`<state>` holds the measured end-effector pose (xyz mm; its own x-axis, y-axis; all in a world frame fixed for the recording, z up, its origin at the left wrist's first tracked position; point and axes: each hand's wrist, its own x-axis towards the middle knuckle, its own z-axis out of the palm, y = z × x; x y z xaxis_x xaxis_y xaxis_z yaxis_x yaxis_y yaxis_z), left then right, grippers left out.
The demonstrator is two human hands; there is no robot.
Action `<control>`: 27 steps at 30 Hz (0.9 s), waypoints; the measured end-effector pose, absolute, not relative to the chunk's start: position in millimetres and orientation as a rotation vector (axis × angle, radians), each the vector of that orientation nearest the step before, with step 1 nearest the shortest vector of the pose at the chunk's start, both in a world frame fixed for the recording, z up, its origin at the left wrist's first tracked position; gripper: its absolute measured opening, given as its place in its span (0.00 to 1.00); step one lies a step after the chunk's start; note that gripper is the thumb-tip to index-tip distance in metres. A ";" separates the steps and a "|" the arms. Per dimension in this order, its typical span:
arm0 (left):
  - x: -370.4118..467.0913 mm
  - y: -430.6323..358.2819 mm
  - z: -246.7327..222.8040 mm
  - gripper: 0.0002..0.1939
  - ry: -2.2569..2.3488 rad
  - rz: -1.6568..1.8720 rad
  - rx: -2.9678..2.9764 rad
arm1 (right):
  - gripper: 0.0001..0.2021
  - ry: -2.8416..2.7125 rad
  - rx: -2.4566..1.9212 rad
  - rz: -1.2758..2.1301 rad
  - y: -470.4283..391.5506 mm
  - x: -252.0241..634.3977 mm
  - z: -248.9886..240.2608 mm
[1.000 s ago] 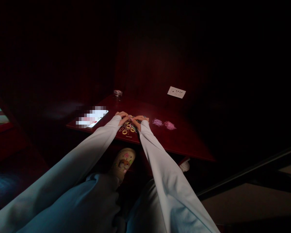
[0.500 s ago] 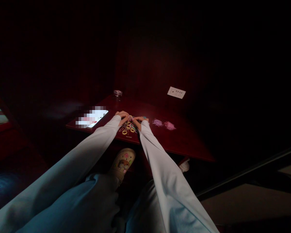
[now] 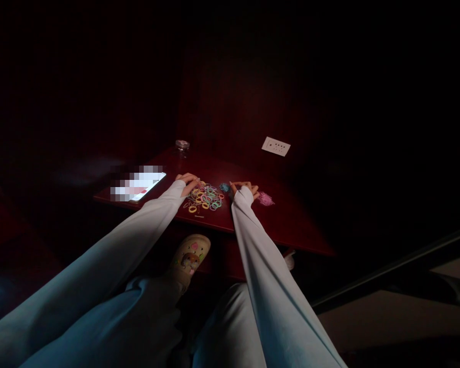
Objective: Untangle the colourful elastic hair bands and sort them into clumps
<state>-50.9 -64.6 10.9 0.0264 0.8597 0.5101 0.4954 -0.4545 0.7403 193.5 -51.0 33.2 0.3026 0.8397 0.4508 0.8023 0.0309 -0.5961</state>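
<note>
A mixed pile of coloured hair ties [image 3: 206, 197], with yellow, green, pink and purple rings, lies on the dark red table [image 3: 291, 225]. At the pile's left edge is my left hand [image 3: 188, 181], its fingers stretched over the nearest bands and apart from the thumb. My right hand [image 3: 246, 189] is low over the table, right of a small blue clump of bands [image 3: 224, 187]. Its fingers are bent downward; whatever is between them is too small to make out. A pink clump of bands [image 3: 266, 198] sits just beyond that hand. The purple clump is hidden beneath it.
A lit tablet or phone [image 3: 147, 186], partly blurred, lies on the table's left side. Behind it stands a clear lidded jar [image 3: 182, 146]. A white socket plate [image 3: 276, 146] is on the back wall. Below the front edge shows a beige clog [image 3: 191, 255].
My hands have parted. The right one has moved right, from the hair tie pile to over the purple clump, uncovering the pile and the blue clump. The left has stayed by the pile.
</note>
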 end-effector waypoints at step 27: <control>-51.6 -67.8 27.7 0.20 1.262 1.747 1.413 | 0.10 -2.114 -1.346 0.036 -96.3 132.9 39.0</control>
<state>-51.6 -67.8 27.7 -0.2903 0.8578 0.4241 0.1325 -0.4029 0.9056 132.9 -96.3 39.0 -0.2845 0.8261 0.4864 0.8089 0.4792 -0.3408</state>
